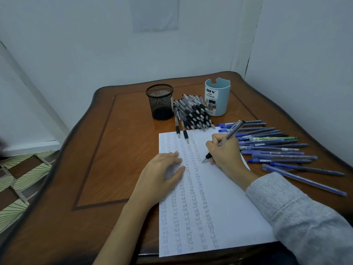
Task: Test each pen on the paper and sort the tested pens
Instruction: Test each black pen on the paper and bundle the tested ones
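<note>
I count one sheet of paper [219, 197] on the wooden counter [95, 150], two pen cups, and two heaps of pens. The paper carries about five columns of the handwritten word "test", running from its far end to the near edge. The black mesh cup [160, 101] stands far left of the heaps; the light blue cup [217, 97], labelled as a desk organizer, stands far right. Between them lies a pile of black-grip pens [193, 111], too tightly packed for me to count exactly, with two of them [181, 129] poking onto the far edge of the paper. To the right of the sheet a fan of blue pens [277, 148] spreads across the counter, well over a dozen, with one green one [273, 138] among them.

My right hand [223, 150] is clamped on a single pen [225, 141] in a writing grip, barrel tilted up and away to the right, tip down on the paper at the upper part of the rightmost column. A grey sleeve [305, 217] covers that forearm. My left hand [164, 169] lies flat and open, fingers spread, pressing the paper's left side; it holds nothing.

The paper's near edge overhangs the counter's front edge. The left half of the counter is bare wood, open room. On the right the blue pens reach close to the counter's edge.
</note>
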Available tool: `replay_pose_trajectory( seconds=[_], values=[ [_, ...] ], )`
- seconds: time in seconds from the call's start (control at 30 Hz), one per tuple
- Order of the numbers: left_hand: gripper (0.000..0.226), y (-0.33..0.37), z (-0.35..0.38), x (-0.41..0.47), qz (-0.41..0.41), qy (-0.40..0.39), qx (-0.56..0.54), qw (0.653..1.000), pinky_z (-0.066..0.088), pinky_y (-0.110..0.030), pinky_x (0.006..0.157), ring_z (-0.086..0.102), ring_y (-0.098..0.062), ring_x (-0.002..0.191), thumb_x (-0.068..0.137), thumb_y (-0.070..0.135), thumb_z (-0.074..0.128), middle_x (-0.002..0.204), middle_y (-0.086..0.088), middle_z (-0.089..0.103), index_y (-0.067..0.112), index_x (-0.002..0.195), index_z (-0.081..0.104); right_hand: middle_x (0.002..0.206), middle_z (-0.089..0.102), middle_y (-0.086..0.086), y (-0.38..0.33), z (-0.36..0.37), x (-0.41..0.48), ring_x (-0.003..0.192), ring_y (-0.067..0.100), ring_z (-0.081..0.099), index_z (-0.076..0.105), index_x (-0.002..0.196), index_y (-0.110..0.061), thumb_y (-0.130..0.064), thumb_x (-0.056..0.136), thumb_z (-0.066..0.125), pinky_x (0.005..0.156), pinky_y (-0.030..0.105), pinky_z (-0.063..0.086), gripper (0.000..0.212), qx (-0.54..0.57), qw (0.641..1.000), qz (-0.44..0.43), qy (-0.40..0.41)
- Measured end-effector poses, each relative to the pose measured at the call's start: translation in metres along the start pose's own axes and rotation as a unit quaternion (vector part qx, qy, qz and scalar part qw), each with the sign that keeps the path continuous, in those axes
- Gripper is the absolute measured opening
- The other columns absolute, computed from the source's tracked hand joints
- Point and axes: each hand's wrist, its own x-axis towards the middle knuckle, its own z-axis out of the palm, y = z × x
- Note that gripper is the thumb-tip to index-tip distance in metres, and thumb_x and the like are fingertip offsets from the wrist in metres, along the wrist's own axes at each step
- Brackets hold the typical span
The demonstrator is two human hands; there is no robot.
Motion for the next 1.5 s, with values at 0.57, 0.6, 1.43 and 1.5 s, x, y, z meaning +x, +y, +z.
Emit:
replay_pose_trajectory(
  seconds=[0.57, 0.6, 1.43, 1.5],
  values=[
    [0.029, -0.005, 0.0, 0.002, -0.018, 0.003, 0.012, 1.0, 0.024, -0.007, 0.099, 0.039, 0.006, 0.122, 0.092, 0.028, 0.062, 0.13, 0.009, 0.058, 0.019, 0.119, 0.066, 0.043, 0.045, 0.003, -0.013, -0.005, -0.003, 0.034, 0.008, 0.038, 0.05, 0.098, -0.017, -0.05, 0.099, 0.033, 0.038, 0.016, 0.033, 0.037, 0.119, 0.988, 0.093, -0.044],
    [0.029, -0.005, 0.0, 0.002, -0.021, 0.006, 0.01, 1.0, 0.025, -0.009, 0.1, 0.04, 0.004, 0.123, 0.092, 0.028, 0.062, 0.131, 0.008, 0.057, 0.019, 0.119, 0.066, 0.045, 0.047, 0.006, -0.013, -0.006, -0.003, 0.033, 0.008, 0.037, 0.05, 0.101, -0.016, -0.05, 0.099, 0.03, 0.036, 0.016, 0.031, 0.039, 0.128, 0.985, 0.099, -0.059],
    [0.033, -0.002, -0.002, 0.003, -0.065, 0.007, -0.005, 0.998, 0.034, -0.037, 0.11, 0.043, -0.007, 0.129, 0.092, 0.03, 0.059, 0.139, 0.004, 0.053, 0.02, 0.124, 0.062, 0.06, 0.06, 0.013, -0.014, -0.012, -0.009, 0.029, 0.015, 0.037, 0.048, 0.106, -0.02, -0.038, 0.098, 0.048, 0.03, 0.018, 0.029, 0.02, 0.03, 0.995, 0.004, -0.095],
    [0.033, -0.002, -0.002, 0.003, -0.066, 0.004, -0.002, 0.998, 0.034, -0.038, 0.11, 0.042, -0.007, 0.129, 0.093, 0.031, 0.059, 0.139, 0.004, 0.052, 0.021, 0.124, 0.061, 0.057, 0.058, 0.007, -0.014, -0.013, -0.008, 0.036, 0.016, 0.04, 0.056, 0.1, -0.02, -0.038, 0.095, 0.055, 0.038, 0.025, 0.036, 0.018, 0.043, 0.994, 0.003, -0.097]
  ],
)
